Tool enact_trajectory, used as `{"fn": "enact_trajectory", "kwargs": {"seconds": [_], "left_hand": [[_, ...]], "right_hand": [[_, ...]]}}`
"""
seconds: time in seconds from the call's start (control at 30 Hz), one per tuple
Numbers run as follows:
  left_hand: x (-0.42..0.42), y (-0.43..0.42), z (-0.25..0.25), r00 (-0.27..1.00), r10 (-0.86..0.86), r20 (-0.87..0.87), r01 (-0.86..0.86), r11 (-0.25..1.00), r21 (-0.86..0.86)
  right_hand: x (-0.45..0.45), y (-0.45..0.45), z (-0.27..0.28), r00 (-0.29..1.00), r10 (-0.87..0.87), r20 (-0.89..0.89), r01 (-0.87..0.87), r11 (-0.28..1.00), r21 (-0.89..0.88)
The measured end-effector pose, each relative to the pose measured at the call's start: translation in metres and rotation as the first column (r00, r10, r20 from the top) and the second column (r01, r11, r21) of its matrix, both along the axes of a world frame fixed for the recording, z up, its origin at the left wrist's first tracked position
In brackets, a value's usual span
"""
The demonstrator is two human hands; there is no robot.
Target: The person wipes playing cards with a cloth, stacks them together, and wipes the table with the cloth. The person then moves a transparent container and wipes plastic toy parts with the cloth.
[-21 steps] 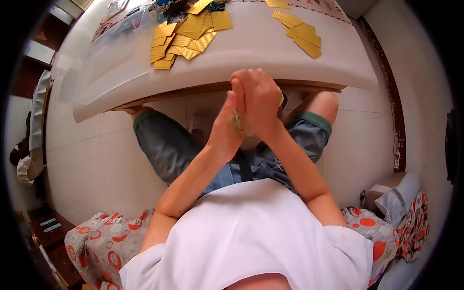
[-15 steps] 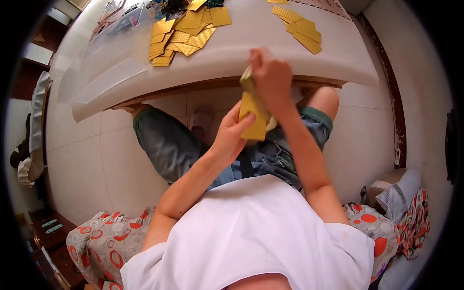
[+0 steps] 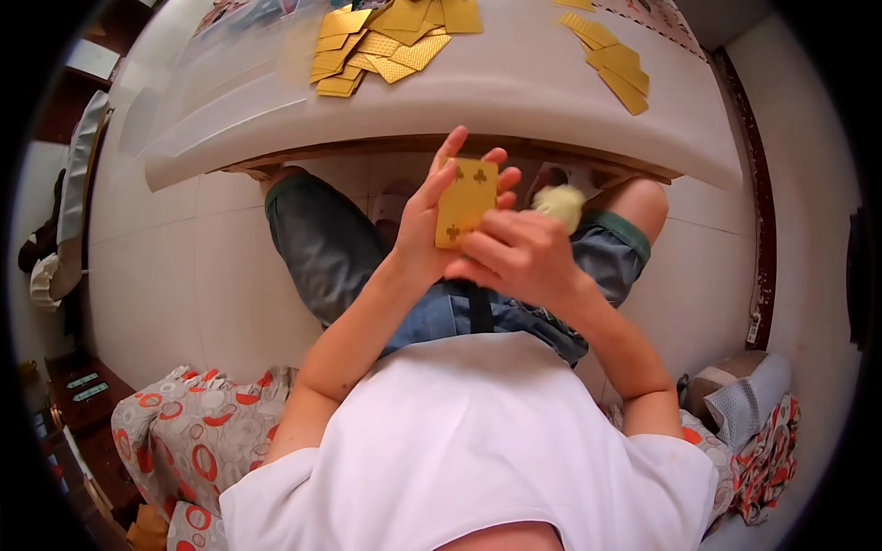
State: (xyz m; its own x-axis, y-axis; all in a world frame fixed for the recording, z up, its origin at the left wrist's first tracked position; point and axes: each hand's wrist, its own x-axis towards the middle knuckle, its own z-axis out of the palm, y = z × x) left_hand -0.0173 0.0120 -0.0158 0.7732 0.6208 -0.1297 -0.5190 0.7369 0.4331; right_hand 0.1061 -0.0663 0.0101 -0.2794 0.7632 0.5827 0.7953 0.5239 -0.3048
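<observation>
A gold playing card (image 3: pixel 470 207) with dark club marks faces up in my left hand (image 3: pixel 424 230). The left thumb lies along one edge and the fingers reach behind to the far edge. Whether more cards lie beneath it I cannot tell. My right hand (image 3: pixel 524 253) is curled at the card's lower right corner, its fingertips touching or almost touching it. From the outer side of that hand sticks a crumpled pale yellow cloth (image 3: pixel 559 208), blurred by motion. Both hands are above my lap, in front of the table edge.
On the white-covered table (image 3: pixel 514 83) lies a heap of gold cards (image 3: pixel 386 41) with a smaller fanned group of gold cards (image 3: pixel 617 66) to its right. A translucent plastic box (image 3: pixel 266 55) stands at the left. The wooden table edge (image 3: pixel 404 144) runs above my knees.
My right hand has come down from above the card to its lower right corner, the cloth swinging outward. The card now shows its club face. The view has shifted slightly.
</observation>
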Motion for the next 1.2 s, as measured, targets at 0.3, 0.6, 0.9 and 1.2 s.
{"fn": "enact_trajectory", "kwargs": {"seconds": [0.3, 0.6, 0.9, 1.2], "left_hand": [[0.015, -0.024, 0.018, 0.990, -0.029, 0.141, 0.016, 0.996, 0.090], [0.011, -0.020, -0.009, 0.971, -0.094, -0.221, 0.081, 0.994, -0.068], [0.005, 0.091, 0.037, 0.940, 0.282, -0.191, -0.173, 0.879, 0.445], [0.170, 0.177, 0.025, 0.506, 0.859, -0.081, 0.811, -0.441, 0.385]], "right_hand": [[-0.033, 0.034, 0.002, 0.913, -0.360, -0.191, 0.393, 0.902, 0.180], [0.014, 0.078, -0.030, 0.838, -0.511, -0.189, 0.532, 0.842, 0.084], [0.117, 0.036, -0.022, 0.725, -0.549, -0.415, 0.604, 0.797, 0.002], [0.155, -0.027, -0.010, 0.322, -0.565, -0.760, 0.628, 0.728, -0.275]]}}
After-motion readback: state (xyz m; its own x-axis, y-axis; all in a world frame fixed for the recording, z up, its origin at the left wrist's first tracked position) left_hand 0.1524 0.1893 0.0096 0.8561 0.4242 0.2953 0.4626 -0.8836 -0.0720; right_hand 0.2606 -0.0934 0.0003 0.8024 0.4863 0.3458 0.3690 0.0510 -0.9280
